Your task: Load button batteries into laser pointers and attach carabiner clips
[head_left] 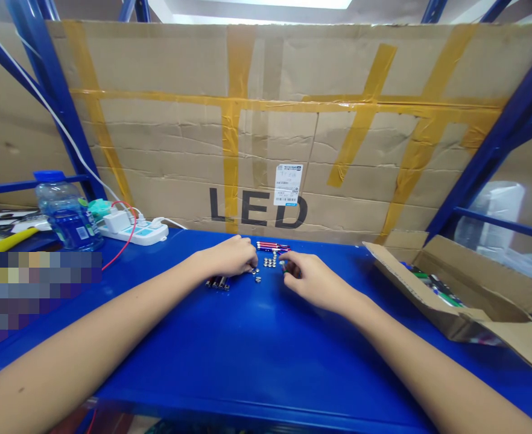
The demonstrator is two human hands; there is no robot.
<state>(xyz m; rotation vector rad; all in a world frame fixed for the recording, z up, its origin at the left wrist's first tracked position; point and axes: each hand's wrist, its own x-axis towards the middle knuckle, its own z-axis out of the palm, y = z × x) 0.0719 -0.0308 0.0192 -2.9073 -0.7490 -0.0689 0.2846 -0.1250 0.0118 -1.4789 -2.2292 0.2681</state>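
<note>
My left hand [232, 256] is over the table with its fingers bent down and pinched together beside a few small silver button cells [257, 279]. Whatever its fingertips grip is hidden. Across from it, my right hand [309, 275] holds a small green tube [285, 269] with a silvery end between thumb and forefinger; most of it is covered. Several more button cells [269, 263] lie grouped in rows between the hands. Behind them rest red metallic tubes [272, 246]. Dark tubes with silver ends [218, 283] lie side by side beneath my left wrist.
An open cardboard box [456, 328] holding green, blue and dark tubes stands at right. A power strip [146, 234] and a blue-capped bottle [69, 211] are at left, with a red cable [128, 241]. A large taped carton [166, 150] walls off the blue table's [230, 355] back.
</note>
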